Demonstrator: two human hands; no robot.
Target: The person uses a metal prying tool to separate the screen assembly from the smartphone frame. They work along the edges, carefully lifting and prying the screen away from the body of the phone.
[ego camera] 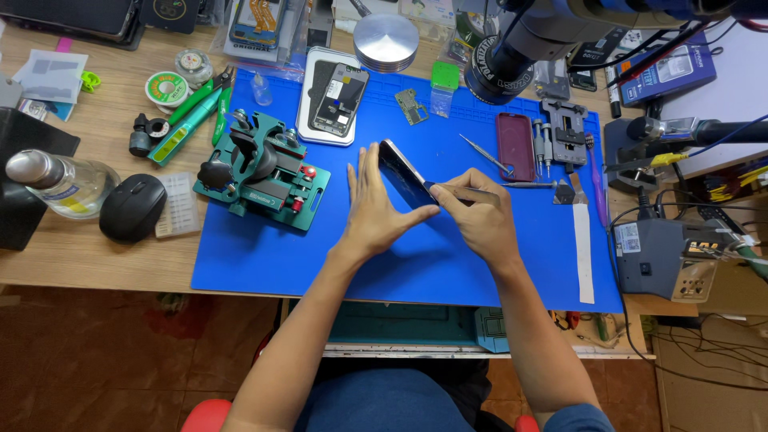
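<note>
The left hand [376, 210] stands a phone [402, 174] on its edge, tilted, near the middle of the blue mat [264, 256], fingers flat along its back and thumb under its lower end. The right hand [478, 210] pinches a thin tool [464, 192], whose tip meets the phone's edge by the left thumb. Just left of the hands sits a green clamp [264, 170]. Tweezers [486, 154] and a maroon case [516, 146] lie to the right, and an opened phone [339, 99] lies further back.
</note>
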